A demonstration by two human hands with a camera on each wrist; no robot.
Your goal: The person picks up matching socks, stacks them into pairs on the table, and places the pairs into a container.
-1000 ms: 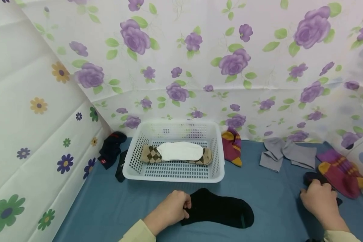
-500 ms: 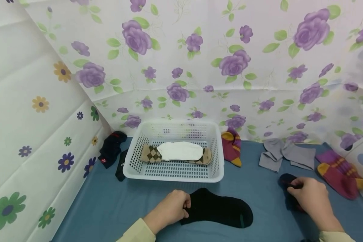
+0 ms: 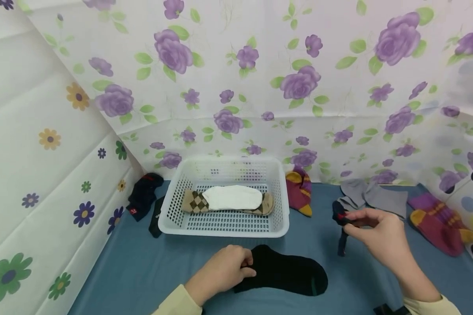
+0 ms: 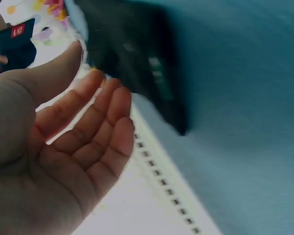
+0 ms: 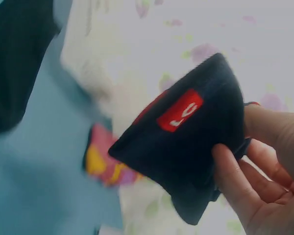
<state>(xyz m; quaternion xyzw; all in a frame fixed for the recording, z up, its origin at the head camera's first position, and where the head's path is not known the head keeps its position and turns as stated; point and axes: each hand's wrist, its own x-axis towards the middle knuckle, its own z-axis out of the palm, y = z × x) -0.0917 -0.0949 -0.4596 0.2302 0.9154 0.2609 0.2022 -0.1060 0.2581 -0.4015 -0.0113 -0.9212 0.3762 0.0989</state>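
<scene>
Evidently the right hand (image 3: 382, 232) pinches a navy sock (image 5: 183, 156) by its red label (image 5: 180, 110), likely so it hangs clear of the table (image 3: 358, 280). Left hand (image 3: 227, 269), relaxed, grips nothing beside the flat black sock (image 3: 287, 273); contact unclear.

The basket (image 3: 224, 232) and grey socks (image 3: 386, 201) block the back edge of the table (image 3: 116, 280), a maroon sock (image 3: 437, 229) its right side; bare room runs between basket and black sock (image 3: 285, 272)
</scene>
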